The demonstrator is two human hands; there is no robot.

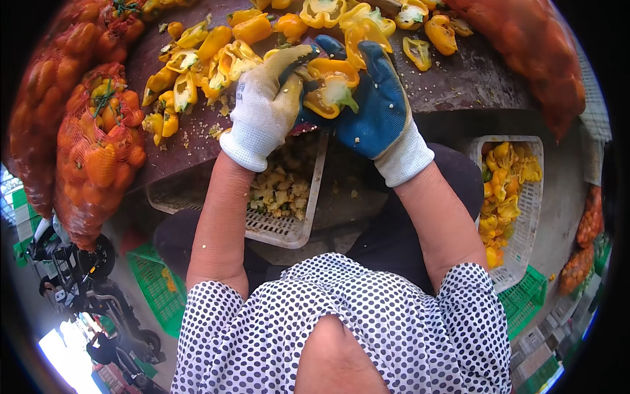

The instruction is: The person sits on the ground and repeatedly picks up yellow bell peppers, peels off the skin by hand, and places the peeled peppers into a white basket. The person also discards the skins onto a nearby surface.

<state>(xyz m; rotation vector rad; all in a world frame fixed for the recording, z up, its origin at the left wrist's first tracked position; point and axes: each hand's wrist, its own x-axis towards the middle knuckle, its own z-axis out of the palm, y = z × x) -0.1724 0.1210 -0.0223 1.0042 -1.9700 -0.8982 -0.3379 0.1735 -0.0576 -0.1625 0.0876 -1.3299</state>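
Both hands wear white knit gloves with blue coated palms and meet over the near edge of the dark table (487, 81). Between them is a cut yellow bell pepper half (332, 88), its pale core and green stem showing. My left hand (273, 96) has its fingers curled against the pepper's left side. My right hand (381, 101) has its palm turned up, with the thumb raised against another yellow pepper piece (364, 39). Cut pepper pieces (236, 59) lie heaped left of the hands, with seeds scattered around them. One small pepper slice (417, 53) lies to the right.
Red mesh sacks of peppers stand at left (101, 152) and right (531, 54). Below the table edge is a white crate (290, 236) of pepper cores. Another white crate (534, 212) at right holds yellow pepper pieces, with a green crate (529, 295) under it. Parked scooters (113, 305) are at lower left.
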